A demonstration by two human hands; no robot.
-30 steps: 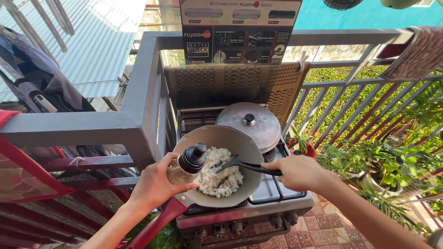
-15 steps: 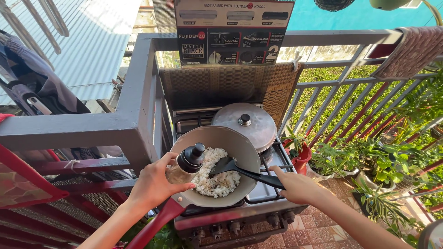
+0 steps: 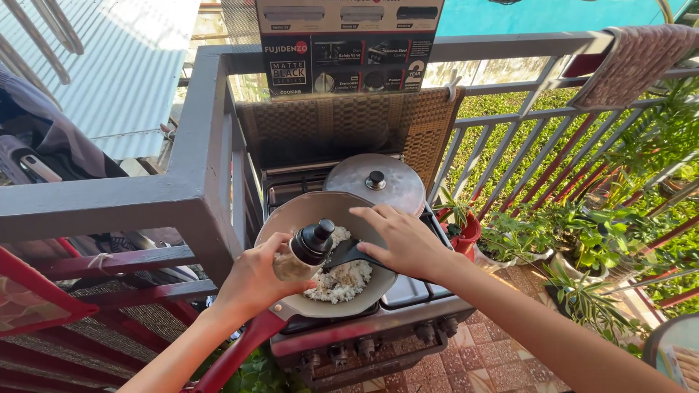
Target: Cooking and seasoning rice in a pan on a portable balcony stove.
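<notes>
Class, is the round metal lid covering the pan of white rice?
No: the round metal lid sits on the rear burner, leaving the grey pan of white rice uncovered.

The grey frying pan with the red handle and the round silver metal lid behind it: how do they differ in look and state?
The grey frying pan lies open and holds white rice; the silver metal lid is domed and closed over whatever is beneath. The pan has a long red handle; the lid has a small black knob. The pan is nearer the hands, the lid farther back. Both are round and sit on the gas stove.
</notes>
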